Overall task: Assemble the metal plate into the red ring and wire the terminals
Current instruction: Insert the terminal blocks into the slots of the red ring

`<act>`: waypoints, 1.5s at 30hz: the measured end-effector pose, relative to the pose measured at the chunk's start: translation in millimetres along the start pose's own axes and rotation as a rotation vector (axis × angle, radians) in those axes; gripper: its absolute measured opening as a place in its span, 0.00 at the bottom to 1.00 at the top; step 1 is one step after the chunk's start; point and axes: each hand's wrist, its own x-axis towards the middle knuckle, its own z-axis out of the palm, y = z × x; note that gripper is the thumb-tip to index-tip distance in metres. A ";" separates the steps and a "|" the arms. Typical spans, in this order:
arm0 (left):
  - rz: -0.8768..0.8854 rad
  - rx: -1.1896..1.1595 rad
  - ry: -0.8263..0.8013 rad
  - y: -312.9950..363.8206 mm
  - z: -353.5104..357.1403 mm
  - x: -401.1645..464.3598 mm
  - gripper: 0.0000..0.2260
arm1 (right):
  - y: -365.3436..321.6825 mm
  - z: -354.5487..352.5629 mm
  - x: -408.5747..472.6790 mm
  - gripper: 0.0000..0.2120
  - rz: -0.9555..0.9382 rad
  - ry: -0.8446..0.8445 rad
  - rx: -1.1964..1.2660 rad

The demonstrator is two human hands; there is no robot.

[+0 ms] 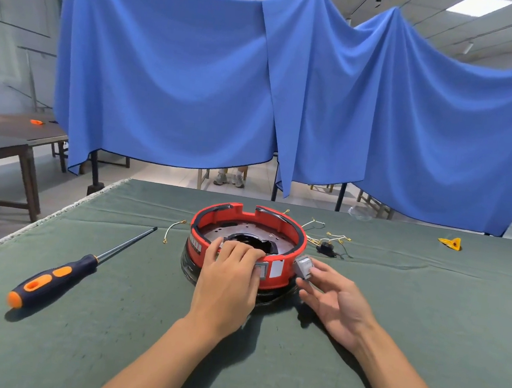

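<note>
Left hand [227, 281] lies over the near rim of the red ring [244, 243], fingers curled onto the rim and the near edge of the metal plate [243, 235]; grip grasping the ring wall. Right hand [331, 293] sits just beside the ring's right side, fingertips pinching a small grey switch block [302, 266] against the outer wall.

Ring stands mid-table [389, 352], plate seated inside it (whether fully flat, cannot tell).

Risks, as judged:
- The grey block could slip from a light pinch and drop beside the ring.
- Pressure on the near rim could tip the ring or lift the plate at the far side.
- The screwdriver [62, 274] lies well to the left, so reaching it means freeing a hand.
- Loose wires [333, 236] behind the ring, and one wire [171, 230] left of it, could snag or be mixed up at the terminals.
</note>
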 end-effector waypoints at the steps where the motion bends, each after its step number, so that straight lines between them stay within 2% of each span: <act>1: -0.014 -0.010 -0.008 -2.0 -1.0 -0.2 0.11 | 0.6 1.0 0.0 0.14 0.001 -0.011 -0.007; 4: -0.064 -0.047 -0.022 -5.7 -2.4 0.6 0.12 | 3.7 4.0 1.9 0.21 -0.006 -0.021 -0.075; 9: -0.081 -0.093 -0.025 -8.4 -1.4 1.8 0.13 | 8.4 12.2 4.8 0.22 -0.076 0.022 -0.141; 14: -0.068 -0.154 -0.051 -14.9 -4.6 1.8 0.16 | 7.2 13.0 4.0 0.15 -0.163 0.062 -0.186; 20: -0.068 -0.134 -0.091 -15.2 -4.8 0.8 0.20 | 4.4 18.9 -3.8 0.10 -0.157 0.044 -0.210; 23: -0.075 -0.129 -0.093 -14.5 -5.1 0.8 0.20 | 6.7 23.6 -8.6 0.05 -0.181 0.059 -0.352; 25: -0.074 -0.126 -0.088 -14.1 -5.1 0.9 0.20 | 11.1 27.8 -11.1 0.02 -0.270 0.092 -0.483; 30: -0.073 -0.105 -0.092 -14.1 -4.6 1.3 0.20 | 26.7 33.0 -13.1 0.08 -0.589 0.175 -0.948; 33: -0.069 -0.096 -0.097 -15.3 -5.1 1.4 0.20 | 27.5 34.5 -13.5 0.14 -0.692 0.161 -1.001; 38: -0.062 -0.088 -0.096 -14.7 -4.3 1.5 0.20 | 24.9 35.3 -14.5 0.16 -0.651 0.185 -1.034; 41: -0.063 -0.091 -0.095 -15.0 -4.3 1.3 0.20 | 22.4 38.0 -16.7 0.13 -0.675 0.221 -1.094; 45: -0.068 -0.091 -0.094 -14.8 -4.1 1.4 0.20 | 24.4 39.9 -19.8 0.10 -0.507 0.071 -0.932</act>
